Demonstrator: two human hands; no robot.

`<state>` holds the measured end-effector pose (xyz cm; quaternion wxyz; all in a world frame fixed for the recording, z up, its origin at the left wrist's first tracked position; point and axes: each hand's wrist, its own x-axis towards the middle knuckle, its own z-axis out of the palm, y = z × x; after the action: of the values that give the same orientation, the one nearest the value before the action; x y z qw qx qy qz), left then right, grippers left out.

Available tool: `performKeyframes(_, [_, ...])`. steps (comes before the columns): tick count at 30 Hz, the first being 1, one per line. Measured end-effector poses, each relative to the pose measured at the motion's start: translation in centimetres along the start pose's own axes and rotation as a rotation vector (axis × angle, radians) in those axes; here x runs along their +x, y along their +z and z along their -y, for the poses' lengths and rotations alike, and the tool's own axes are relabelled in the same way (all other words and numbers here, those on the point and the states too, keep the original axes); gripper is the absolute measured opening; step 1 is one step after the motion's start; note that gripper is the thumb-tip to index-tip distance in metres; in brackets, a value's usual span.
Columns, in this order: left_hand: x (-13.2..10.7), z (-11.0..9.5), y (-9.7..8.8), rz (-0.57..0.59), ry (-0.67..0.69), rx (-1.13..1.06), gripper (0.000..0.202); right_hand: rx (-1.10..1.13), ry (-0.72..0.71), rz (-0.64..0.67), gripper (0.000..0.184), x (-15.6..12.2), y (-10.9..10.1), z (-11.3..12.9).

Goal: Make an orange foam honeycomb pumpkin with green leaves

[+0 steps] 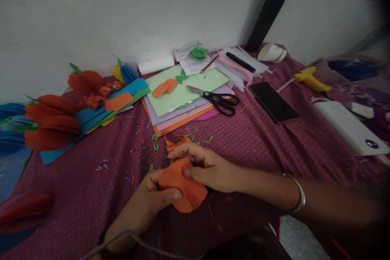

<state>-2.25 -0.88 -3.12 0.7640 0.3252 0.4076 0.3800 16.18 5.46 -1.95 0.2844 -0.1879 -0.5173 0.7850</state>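
Observation:
A stack of orange paper cut-outs (185, 193), rounded in shape, sits between both my hands just above the red checked cloth (91, 187). My left hand (146, 203) grips the stack from the left, its thumb pressed on top. My right hand (207, 168) reaches in from the right, wearing a silver bangle at the wrist, with fingers closed over the upper edge of the stack. Orange paper scraps (175, 143) lie just beyond my fingers.
Black scissors (219, 99) lie on a pile of coloured paper sheets (183, 101). A dark phone (272, 101), a yellow glue gun (310, 78), a white power bank (350, 128) and a black marker (240, 61) are to the right. Orange and blue paper shapes (57, 122) crowd the left.

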Motion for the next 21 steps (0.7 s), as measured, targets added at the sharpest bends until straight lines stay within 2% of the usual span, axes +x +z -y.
performKeyframes(5, [0.19,-0.01,0.28,-0.025,-0.002,-0.007,0.022,-0.097,-0.014,-0.029,0.015,0.21,-0.06,-0.04])
performKeyframes(10, [0.2,-0.27,0.64,-0.038,0.008,-0.046,0.02,-0.065,-0.036,0.044,0.005,0.4,-0.46,0.08])
performKeyframes(15, [0.22,-0.56,0.87,-0.09,0.001,-0.066,0.026,-0.013,-0.002,0.093,0.014,0.47,-0.6,0.2])
performKeyframes(21, [0.33,-0.45,0.93,-0.093,0.016,-0.079,0.024,-0.011,0.047,0.081,0.02,0.63,-0.66,0.06])
